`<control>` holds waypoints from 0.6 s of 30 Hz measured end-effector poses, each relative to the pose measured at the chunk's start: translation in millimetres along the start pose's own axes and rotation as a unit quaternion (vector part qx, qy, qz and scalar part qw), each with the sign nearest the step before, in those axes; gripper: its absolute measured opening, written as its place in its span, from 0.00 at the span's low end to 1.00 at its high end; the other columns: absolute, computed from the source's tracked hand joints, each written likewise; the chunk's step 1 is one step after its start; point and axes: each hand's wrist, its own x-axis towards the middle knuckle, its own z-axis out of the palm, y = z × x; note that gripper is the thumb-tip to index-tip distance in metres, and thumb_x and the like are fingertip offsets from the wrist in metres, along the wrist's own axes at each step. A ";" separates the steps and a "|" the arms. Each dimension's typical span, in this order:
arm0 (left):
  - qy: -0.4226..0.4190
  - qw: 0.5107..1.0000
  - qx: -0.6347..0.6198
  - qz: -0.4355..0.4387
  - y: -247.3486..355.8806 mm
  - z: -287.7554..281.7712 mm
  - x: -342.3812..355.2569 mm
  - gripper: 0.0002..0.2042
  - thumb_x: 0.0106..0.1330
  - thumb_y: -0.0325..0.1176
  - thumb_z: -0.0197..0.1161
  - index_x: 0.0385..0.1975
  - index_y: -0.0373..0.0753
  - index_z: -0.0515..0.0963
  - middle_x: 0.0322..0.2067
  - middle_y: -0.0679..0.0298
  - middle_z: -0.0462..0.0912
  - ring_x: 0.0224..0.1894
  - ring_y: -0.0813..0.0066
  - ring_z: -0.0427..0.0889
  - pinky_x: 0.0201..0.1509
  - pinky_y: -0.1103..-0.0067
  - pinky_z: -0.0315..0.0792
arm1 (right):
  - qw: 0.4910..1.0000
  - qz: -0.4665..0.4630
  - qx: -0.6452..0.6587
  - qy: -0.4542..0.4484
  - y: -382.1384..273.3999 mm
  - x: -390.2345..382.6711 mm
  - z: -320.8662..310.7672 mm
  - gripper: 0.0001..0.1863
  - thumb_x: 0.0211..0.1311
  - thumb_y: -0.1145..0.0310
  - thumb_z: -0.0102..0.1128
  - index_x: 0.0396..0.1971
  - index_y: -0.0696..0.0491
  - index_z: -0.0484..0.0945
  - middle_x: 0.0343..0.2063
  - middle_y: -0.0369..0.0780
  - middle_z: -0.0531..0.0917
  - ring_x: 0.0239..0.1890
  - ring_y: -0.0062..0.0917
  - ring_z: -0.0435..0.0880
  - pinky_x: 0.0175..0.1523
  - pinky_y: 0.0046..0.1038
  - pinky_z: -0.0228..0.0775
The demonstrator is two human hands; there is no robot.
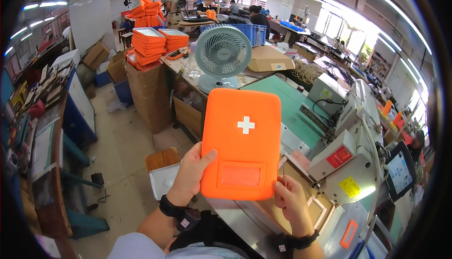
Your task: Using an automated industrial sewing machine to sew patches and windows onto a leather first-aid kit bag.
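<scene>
An orange first-aid case cover (235, 148) faces me upright, with a white cross on its upper half and a framed clear window near the bottom. My left hand (192, 170) is closed on its lower left edge, thumb lying on the front. At the lower right corner, my right hand (291, 197) pinches the edge between thumb and fingers. Something thin and dark shows by the right fingers, too small to name. Most fingers of the left hand are hidden behind the cover.
A sewing machine (343, 165) with a touchscreen (401, 170) stands at right beside a green worktop (282, 106). A loose orange frame (349, 234) lies at lower right. Beyond the cover are a fan (223, 52) and stacked orange covers (147, 47). Other people sit farther back.
</scene>
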 end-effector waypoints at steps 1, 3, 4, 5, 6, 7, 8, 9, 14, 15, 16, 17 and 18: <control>0.002 1.000 0.002 -0.001 -0.5 0.7 -0.5 0.16 0.71 0.28 0.61 0.55 0.31 0.69 0.52 0.60 0.79 0.54 0.76 0.79 0.60 0.77 0.73 | 1.000 0.002 0.000 0.001 0.4 -1.4 -0.2 0.10 0.68 0.69 0.60 0.42 0.59 0.75 0.21 0.28 0.70 0.16 0.08 0.60 0.20 0.15 0.45; 0.002 1.000 0.010 -0.001 -2.0 1.6 -0.4 0.16 0.71 0.28 0.60 0.55 0.30 0.69 0.52 0.60 0.79 0.53 0.76 0.79 0.60 0.77 0.73 | 1.000 0.012 -0.002 0.002 1.9 -4.3 -2.2 0.09 0.67 0.69 0.60 0.41 0.59 0.76 0.21 0.28 0.70 0.17 0.09 0.61 0.20 0.15 0.46; -0.001 1.000 0.016 0.001 -2.4 1.4 0.0 0.17 0.71 0.28 0.60 0.56 0.30 0.69 0.53 0.60 0.78 0.54 0.76 0.79 0.60 0.77 0.73 | 1.000 0.018 -0.003 0.002 3.0 -6.1 -3.9 0.09 0.67 0.69 0.61 0.40 0.58 0.76 0.21 0.28 0.71 0.17 0.09 0.63 0.20 0.15 0.48; -0.005 1.000 0.021 0.002 -2.7 1.1 0.7 0.17 0.71 0.27 0.60 0.57 0.30 0.69 0.53 0.60 0.78 0.54 0.76 0.78 0.60 0.77 0.72 | 1.000 0.025 -0.005 0.004 4.0 -8.3 -5.9 0.09 0.67 0.69 0.61 0.40 0.57 0.76 0.21 0.29 0.72 0.18 0.09 0.64 0.20 0.14 0.49; -0.010 0.999 0.041 0.005 -2.5 1.6 2.5 0.19 0.71 0.27 0.60 0.58 0.29 0.68 0.53 0.60 0.78 0.54 0.76 0.78 0.60 0.77 0.72 | 0.999 0.035 -0.015 -0.010 6.0 -11.6 -7.8 0.09 0.67 0.69 0.62 0.40 0.57 0.76 0.21 0.29 0.73 0.18 0.10 0.67 0.21 0.15 0.52; -0.015 0.998 0.061 0.007 -0.4 2.0 5.1 0.20 0.71 0.27 0.60 0.59 0.28 0.67 0.54 0.60 0.78 0.54 0.76 0.78 0.60 0.78 0.72 | 0.998 0.044 -0.024 -0.022 8.1 -15.8 -7.9 0.09 0.66 0.68 0.62 0.40 0.57 0.76 0.21 0.30 0.74 0.19 0.11 0.69 0.22 0.15 0.55; -0.020 0.996 0.082 0.011 3.7 1.1 7.0 0.21 0.71 0.28 0.59 0.61 0.27 0.66 0.54 0.60 0.78 0.54 0.76 0.78 0.60 0.79 0.72 | 0.997 0.054 -0.033 -0.036 9.9 -20.8 -5.9 0.09 0.66 0.68 0.62 0.40 0.56 0.76 0.21 0.31 0.76 0.20 0.11 0.71 0.23 0.16 0.58; -0.034 0.988 0.149 0.025 6.1 -3.7 12.1 0.22 0.71 0.28 0.60 0.62 0.27 0.66 0.55 0.59 0.77 0.54 0.76 0.78 0.60 0.79 0.72 | 0.994 0.038 -0.083 -0.059 10.5 -27.2 -1.6 0.10 0.66 0.67 0.62 0.40 0.56 0.76 0.20 0.31 0.77 0.21 0.12 0.73 0.24 0.17 0.60; -0.112 0.845 0.523 0.018 17.7 -8.3 41.9 0.27 0.66 0.30 0.64 0.64 0.32 0.67 0.55 0.59 0.77 0.53 0.71 0.78 0.59 0.77 0.71 | 0.908 -0.054 -0.392 -0.135 4.2 -51.6 10.2 0.15 0.63 0.62 0.66 0.37 0.58 0.76 0.20 0.37 0.80 0.24 0.23 0.80 0.32 0.26 0.70; -0.118 0.778 0.618 0.007 22.4 -0.5 40.2 0.27 0.65 0.31 0.65 0.64 0.35 0.69 0.55 0.60 0.77 0.53 0.70 0.78 0.60 0.76 0.69 | 0.864 -0.083 -0.478 -0.136 -2.9 -55.8 13.2 0.15 0.62 0.62 0.67 0.36 0.59 0.76 0.20 0.39 0.80 0.24 0.25 0.80 0.32 0.28 0.71; -0.117 0.712 0.684 0.105 19.5 2.9 35.8 0.25 0.63 0.31 0.65 0.61 0.36 0.71 0.53 0.59 0.77 0.52 0.67 0.78 0.60 0.74 0.69 | 0.858 -0.065 -0.496 -0.115 -5.9 -59.8 13.5 0.17 0.58 0.60 0.69 0.39 0.57 0.79 0.24 0.43 0.83 0.29 0.38 0.84 0.36 0.32 0.74; -0.115 0.634 0.738 0.201 14.5 6.1 30.5 0.23 0.62 0.31 0.66 0.58 0.37 0.74 0.52 0.59 0.78 0.51 0.64 0.78 0.59 0.72 0.69 | 0.861 -0.063 -0.498 -0.085 -10.8 -61.0 12.9 0.18 0.57 0.60 0.70 0.40 0.56 0.78 0.25 0.42 0.83 0.29 0.38 0.84 0.36 0.33 0.74; -0.113 0.547 0.775 0.296 10.1 10.7 26.8 0.21 0.60 0.31 0.66 0.55 0.39 0.77 0.50 0.59 0.79 0.50 0.61 0.78 0.59 0.70 0.68 | 0.861 -0.058 -0.502 -0.052 -17.9 -61.8 11.5 0.19 0.56 0.59 0.70 0.41 0.56 0.78 0.26 0.42 0.84 0.30 0.38 0.84 0.37 0.33 0.75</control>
